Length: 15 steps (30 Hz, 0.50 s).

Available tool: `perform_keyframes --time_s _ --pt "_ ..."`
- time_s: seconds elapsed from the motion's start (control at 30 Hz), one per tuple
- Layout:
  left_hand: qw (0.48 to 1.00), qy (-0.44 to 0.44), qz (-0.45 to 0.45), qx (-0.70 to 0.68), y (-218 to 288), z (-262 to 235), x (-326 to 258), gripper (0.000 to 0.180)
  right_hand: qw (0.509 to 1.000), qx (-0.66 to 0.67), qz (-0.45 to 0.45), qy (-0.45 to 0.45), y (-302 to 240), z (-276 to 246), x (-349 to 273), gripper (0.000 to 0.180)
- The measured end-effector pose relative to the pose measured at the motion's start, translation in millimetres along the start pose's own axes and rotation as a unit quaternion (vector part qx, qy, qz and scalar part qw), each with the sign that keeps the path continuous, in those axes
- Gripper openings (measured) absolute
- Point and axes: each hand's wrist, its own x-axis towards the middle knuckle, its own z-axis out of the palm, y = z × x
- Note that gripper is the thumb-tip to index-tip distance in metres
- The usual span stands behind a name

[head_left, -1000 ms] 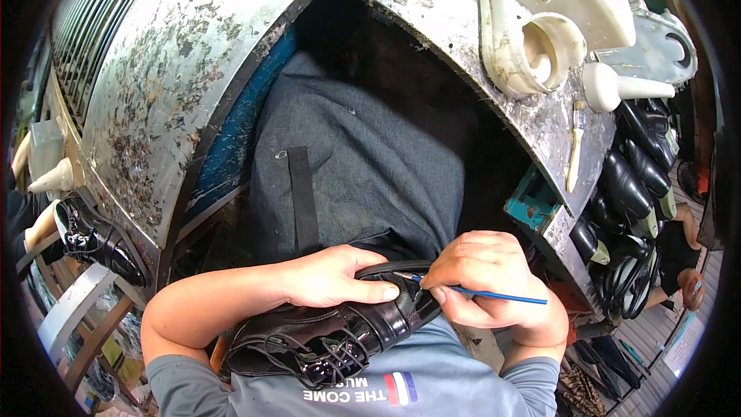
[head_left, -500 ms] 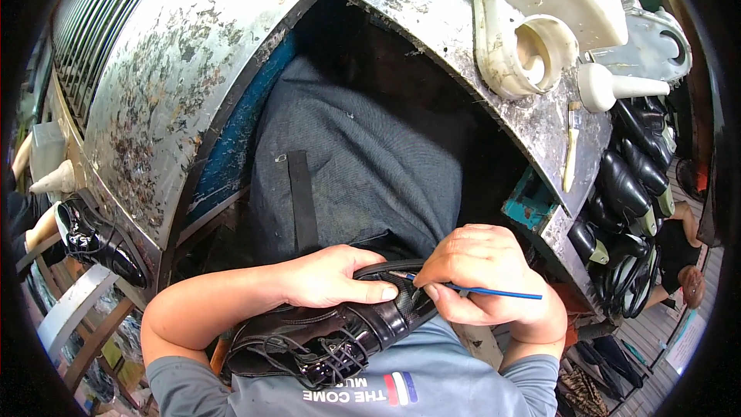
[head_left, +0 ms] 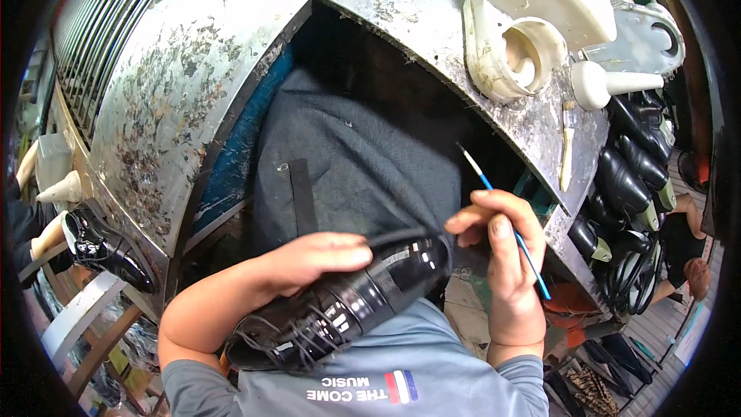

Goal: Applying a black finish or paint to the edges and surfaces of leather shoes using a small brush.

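A glossy black lace-up shoe (head_left: pixel 363 305) lies across my front, its toe pointing to the upper right and its laces toward my belly. My left hand (head_left: pixel 320 262) grips it along the far side, thumb on top; most of those fingers are hidden behind the shoe. Just beyond the toe, my right hand (head_left: pixel 505 239) is raised off the shoe, holding a thin blue paintbrush (head_left: pixel 521 251) between thumb and fingers. The brush's pale tip points up and away over the dark cloth (head_left: pixel 355 162) on my lap.
Scuffed metal worktops (head_left: pixel 154 108) curve around in front. On the right stand a white plastic container (head_left: pixel 556 0) with a wide round mouth, a white squeeze bottle (head_left: pixel 594 85) and a flat brush (head_left: pixel 567 147). Several black shoes (head_left: pixel 621 181) crowd beyond; another shoe (head_left: pixel 104 247) is at left.
My right hand has lifted the brush away from the shoe and turned its tip upward. The shoe has turned, so its shiny toe now shows.
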Motion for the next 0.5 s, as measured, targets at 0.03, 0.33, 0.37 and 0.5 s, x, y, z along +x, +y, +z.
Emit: perform_keyframes --time_s 0.03,0.33,0.37,0.5 --pt "0.999 0.027 0.023 -0.010 6 -5 -4 0.041 0.999 0.031 0.021 0.011 7 6 -1 0.030" --pt "0.879 -0.037 0.378 -0.289 12 -1 -7 0.067 0.972 0.209 0.084 -0.061 54 79 -15 0.047" --pt "0.879 0.005 0.393 -0.269 6 -4 -6 0.068 0.971 0.215 0.082 -0.064 57 85 -16 0.049" --pt "0.882 0.062 0.413 -0.216 -16 -1 -7 0.071 0.965 0.219 0.124 -0.074 45 93 -9 0.050"
